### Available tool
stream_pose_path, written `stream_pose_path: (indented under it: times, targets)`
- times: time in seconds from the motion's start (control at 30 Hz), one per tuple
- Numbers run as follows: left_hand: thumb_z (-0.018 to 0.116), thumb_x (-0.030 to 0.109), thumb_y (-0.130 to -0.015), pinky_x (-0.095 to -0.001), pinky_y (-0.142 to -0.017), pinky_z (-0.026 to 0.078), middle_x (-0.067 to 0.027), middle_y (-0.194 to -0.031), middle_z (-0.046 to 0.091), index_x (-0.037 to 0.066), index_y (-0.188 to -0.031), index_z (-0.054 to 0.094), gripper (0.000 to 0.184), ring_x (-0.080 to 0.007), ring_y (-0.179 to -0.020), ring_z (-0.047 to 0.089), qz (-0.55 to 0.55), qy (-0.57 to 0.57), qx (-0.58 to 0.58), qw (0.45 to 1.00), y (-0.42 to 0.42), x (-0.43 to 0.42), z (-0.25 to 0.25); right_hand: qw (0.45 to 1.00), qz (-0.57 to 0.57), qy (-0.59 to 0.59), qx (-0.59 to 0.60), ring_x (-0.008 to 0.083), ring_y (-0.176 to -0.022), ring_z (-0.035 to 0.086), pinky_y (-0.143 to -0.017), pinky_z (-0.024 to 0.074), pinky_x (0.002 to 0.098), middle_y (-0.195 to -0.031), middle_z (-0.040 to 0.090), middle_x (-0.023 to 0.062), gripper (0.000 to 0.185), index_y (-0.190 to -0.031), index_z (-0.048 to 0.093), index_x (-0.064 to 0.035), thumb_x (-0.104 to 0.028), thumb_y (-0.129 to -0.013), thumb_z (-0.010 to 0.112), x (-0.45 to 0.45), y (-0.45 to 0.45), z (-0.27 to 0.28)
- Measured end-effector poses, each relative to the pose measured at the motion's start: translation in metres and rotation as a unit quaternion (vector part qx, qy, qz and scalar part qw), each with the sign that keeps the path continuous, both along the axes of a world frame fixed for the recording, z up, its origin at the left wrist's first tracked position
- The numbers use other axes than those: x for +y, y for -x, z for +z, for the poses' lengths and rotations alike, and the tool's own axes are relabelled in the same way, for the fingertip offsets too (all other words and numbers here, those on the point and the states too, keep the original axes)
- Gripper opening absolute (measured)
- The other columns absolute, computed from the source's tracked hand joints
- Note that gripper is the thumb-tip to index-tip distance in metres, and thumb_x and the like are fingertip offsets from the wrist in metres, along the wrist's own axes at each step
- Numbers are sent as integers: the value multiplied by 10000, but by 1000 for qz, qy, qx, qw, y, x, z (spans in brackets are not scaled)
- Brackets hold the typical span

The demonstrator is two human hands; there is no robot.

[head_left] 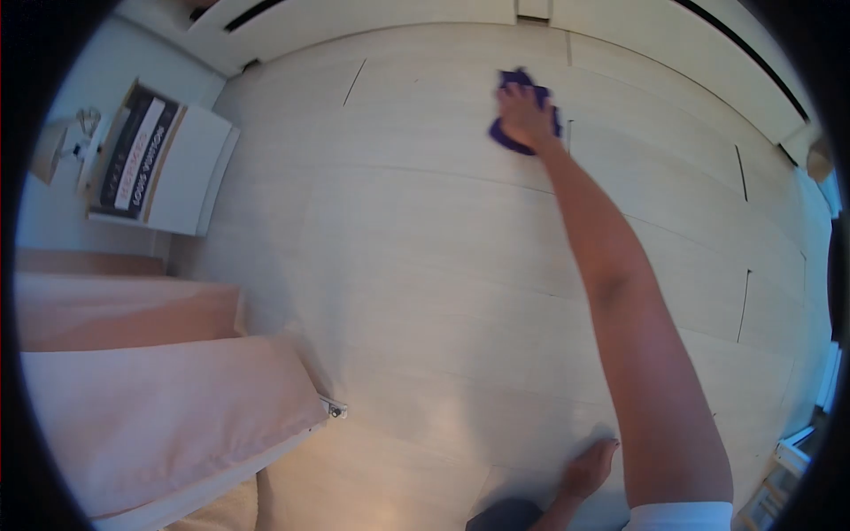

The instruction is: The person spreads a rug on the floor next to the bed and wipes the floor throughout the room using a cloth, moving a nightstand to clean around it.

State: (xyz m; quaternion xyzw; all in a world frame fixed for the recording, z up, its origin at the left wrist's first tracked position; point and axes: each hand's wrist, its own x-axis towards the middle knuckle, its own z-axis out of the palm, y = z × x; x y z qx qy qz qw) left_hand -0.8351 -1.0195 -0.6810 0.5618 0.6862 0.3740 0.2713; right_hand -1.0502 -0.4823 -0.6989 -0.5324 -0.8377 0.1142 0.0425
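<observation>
My right hand (524, 117) reaches far forward with the arm stretched out. It presses down on a dark purple cloth (512, 140) lying on the floor, fingers spread over the fabric and holding it. Parts of the cloth stick out around the fingers and below the palm. The pale plank floor (425, 239) lies under both. My left hand is not in view. Low in the picture, what looks like a bare foot (589, 467) rests on the floor beside a dark trouser leg (505, 515).
At the left stands a small white cabinet (199, 164) with dark, lettered book-like items (133, 159) on it. A bed with pink bedding (168, 407) fills the lower left. White furniture fronts (398, 13) run along the back. A white-framed object (779, 473) stands at the lower right.
</observation>
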Motion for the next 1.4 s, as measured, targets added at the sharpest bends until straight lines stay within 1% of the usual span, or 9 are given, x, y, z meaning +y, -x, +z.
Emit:
stream_pose_path:
  times: [0.17,0.27,0.37,0.5,0.67,0.9,1.0,1.27,1.4]
  targets:
    - [563,171,-884,-328,-601,542,-58,-912,652,69,-1018,597,171,-195,-736,649,-121,71,-53,989,-36,-47,-61,889,284,-80,349,239,-1161,485,-1030,269,561,-1130,569,78,278,-938,619,-107,-354,-818,574,-165,151,-36]
    - [574,173,-884,-309,-558,517,-52,-905,648,77,-1004,616,159,-184,-707,637,-47,45,-31,997,-27,-38,-56,867,407,133,254,242,-1158,492,-1049,305,450,-1097,562,76,350,-925,597,-87,-372,-747,695,-260,121,-5]
    - [592,176,-900,-268,-492,464,-41,-838,639,116,-944,642,90,-149,-625,603,73,-37,163,983,59,-8,-53,827,486,10,282,234,-1163,503,-1059,308,428,-1084,591,72,277,-981,624,-91,-176,-719,654,-270,33,-3]
    - [484,219,-948,-423,-546,495,-89,-781,635,116,-951,608,161,-295,-661,633,186,167,93,964,211,38,-20,966,100,-57,231,338,-1118,502,-1001,341,473,-1128,580,134,281,-1096,598,-74,-107,-845,477,-137,-105,-2]
    - [553,127,-903,-409,-549,525,-69,-807,623,109,-950,552,51,-262,-655,627,181,99,147,967,238,49,-20,924,-354,-146,-20,376,-1354,292,-1096,194,564,-1476,313,191,487,-1345,485,-107,-294,-896,464,54,-161,-37]
    - [583,99,-876,-341,-461,506,-54,-770,610,95,-923,535,68,-235,-614,639,167,63,153,972,245,52,-16,960,147,-143,191,368,-1011,578,-882,459,466,-1098,622,184,367,-1115,590,-30,-187,-931,314,30,218,-25]
    - [574,97,-884,-346,-465,507,-60,-771,610,90,-925,534,58,-241,-615,639,165,55,163,971,245,54,-17,881,303,-1,363,319,-970,592,-866,459,419,-994,640,142,268,-907,664,-71,-278,-737,661,-106,290,-16]
    - [538,133,-927,-408,-483,497,-98,-768,624,72,-921,508,69,-305,-619,630,194,55,191,961,238,51,-18,861,420,103,268,258,-976,548,-881,410,387,-962,592,78,260,-897,627,-73,-134,-657,709,-299,129,4]
    - [524,137,-938,-430,-514,500,-114,-764,634,67,-910,491,83,-326,-629,629,214,50,193,956,236,54,-23,967,143,-43,208,301,-970,560,-870,429,404,-958,617,93,227,-877,606,-48,-50,-650,611,-292,-71,-7]
